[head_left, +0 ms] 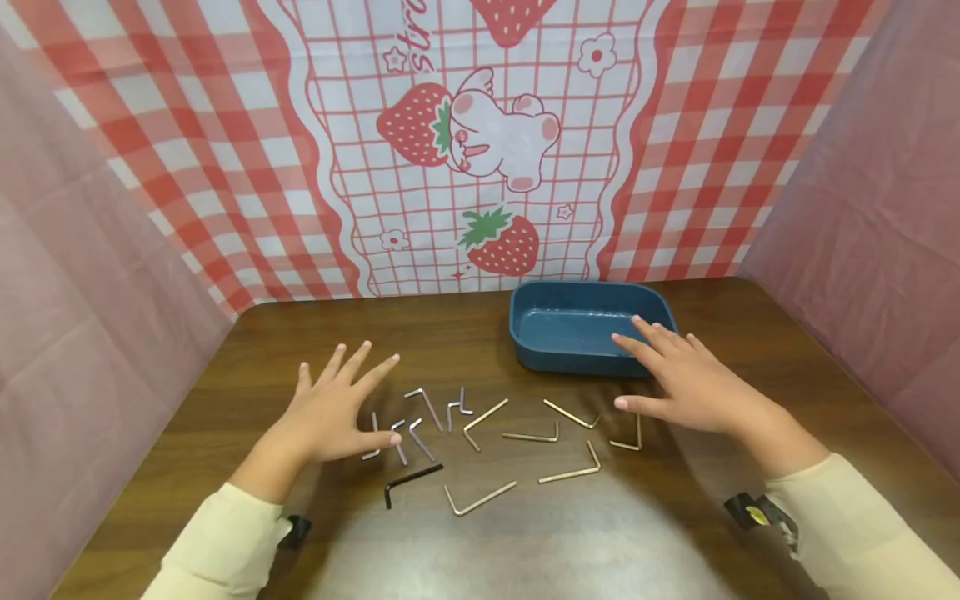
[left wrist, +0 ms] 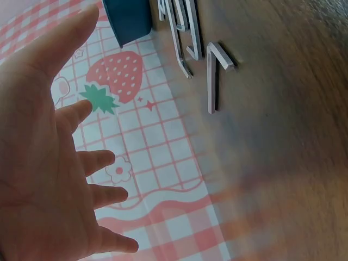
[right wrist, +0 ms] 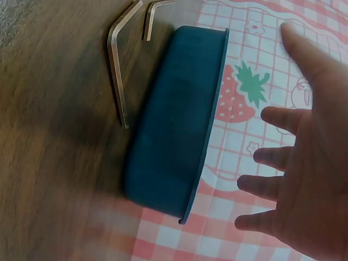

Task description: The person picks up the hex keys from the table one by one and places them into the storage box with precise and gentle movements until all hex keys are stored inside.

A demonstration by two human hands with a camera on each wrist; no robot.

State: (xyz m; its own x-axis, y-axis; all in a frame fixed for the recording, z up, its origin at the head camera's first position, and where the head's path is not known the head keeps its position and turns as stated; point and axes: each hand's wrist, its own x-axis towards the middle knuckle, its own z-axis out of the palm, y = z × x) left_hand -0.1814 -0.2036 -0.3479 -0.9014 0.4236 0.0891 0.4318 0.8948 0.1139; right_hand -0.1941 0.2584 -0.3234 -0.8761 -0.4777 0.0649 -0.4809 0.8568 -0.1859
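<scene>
My left hand (head_left: 324, 417) hovers over the left side of the table with its fingers spread and nothing held. Closest to it are several silver hex keys (head_left: 423, 440) and one black hex key (head_left: 414, 476). My right hand (head_left: 693, 379) is also spread and holds nothing; in the head view it overlaps the right end of a blue bin (head_left: 570, 360). Several gold hex keys (head_left: 570, 477) lie scattered from the middle to the right, one partly hidden beneath the right hand. In the right wrist view a gold hex key (right wrist: 115, 65) lies beside the bin.
The wooden table (head_left: 420, 558) ends at the back against a red-checked strawberry cloth (head_left: 345, 167). Pink drapes (head_left: 847, 217) hang on both sides. The bin stands near the back edge, right of centre, with no contents visible. Dark wrist cameras (head_left: 294, 531) sit at both cuffs.
</scene>
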